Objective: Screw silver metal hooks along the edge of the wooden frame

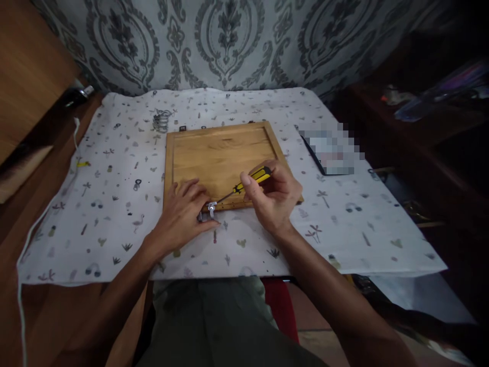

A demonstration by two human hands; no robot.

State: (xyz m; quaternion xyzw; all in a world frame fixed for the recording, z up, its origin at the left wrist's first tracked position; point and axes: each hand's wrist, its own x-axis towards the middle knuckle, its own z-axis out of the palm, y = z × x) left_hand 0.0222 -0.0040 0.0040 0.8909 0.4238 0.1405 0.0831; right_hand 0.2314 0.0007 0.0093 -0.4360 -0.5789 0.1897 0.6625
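A wooden panel with a raised frame [225,148] lies flat on the cloth-covered table. At its near edge sits a small metal hinge [211,207]. My left hand [187,206] rests over the panel's near left corner, its thumb and fingers closed around the hinge. In my right hand [273,196] is a screwdriver [260,176] with a yellow and black handle, held at a slant. Its shaft points down and left, with the tip at or close to the hinge; whether it touches a screw I cannot make out.
Several metal hinges [160,121] lie in a pile at the back left on the printed cloth [130,219]. A dark-edged, blurred-out flat object [330,153] is on the right. A white cable [34,224] hangs along the left side. A patterned curtain [229,41] closes off the back.
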